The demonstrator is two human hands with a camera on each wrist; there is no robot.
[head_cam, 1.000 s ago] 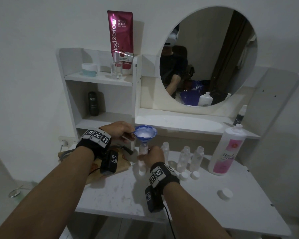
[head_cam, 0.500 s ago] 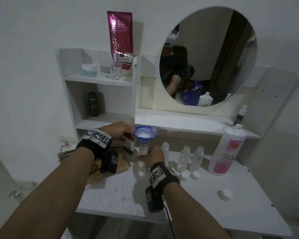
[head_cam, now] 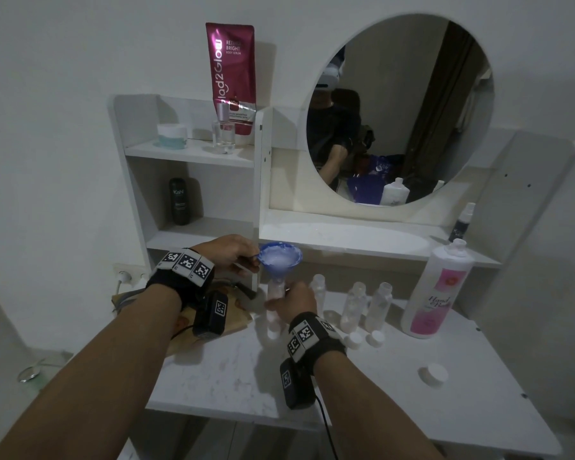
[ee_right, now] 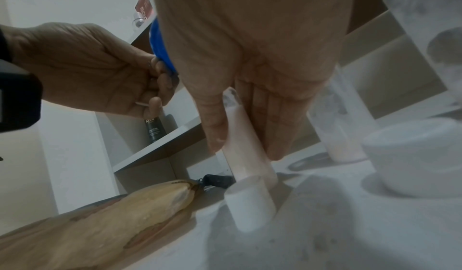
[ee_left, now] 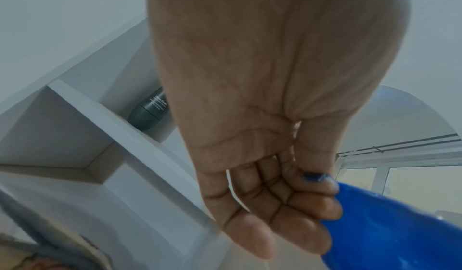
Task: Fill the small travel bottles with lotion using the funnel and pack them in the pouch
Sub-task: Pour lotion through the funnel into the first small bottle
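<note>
Setting: a white table [head_cam: 233, 376] stood against a pale wall, with a round mirror [head_cam: 402, 107] and open shelves [head_cam: 193, 154] behind it.
Left hand: the left hand [head_cam: 228, 252] pinched the tab of the blue funnel [head_cam: 280, 257] between thumb and curled fingers [ee_left: 322, 205].
Right hand: the right hand [head_cam: 294, 302] was wrapped around the travel bottle [ee_right: 246, 145], which stood on the table under the funnel's spout.
Funnel: its bowl held white lotion.
Hard to see: the bottle's neck and the funnel's spout were hidden by the right hand; how full the bottle was could not be told.
Count: three more clear bottles [head_cam: 354, 305] stood uncapped to the right; three small white caps [head_cam: 354, 340] lay near them, and a wider cap [head_cam: 434, 374] sat well apart.
Lotion: one large pink-labelled lotion bottle [head_cam: 437, 290] stood at the right.
Pouch: a tan pouch [ee_right: 100, 225] lay at the left, partly behind the left wrist.
</note>
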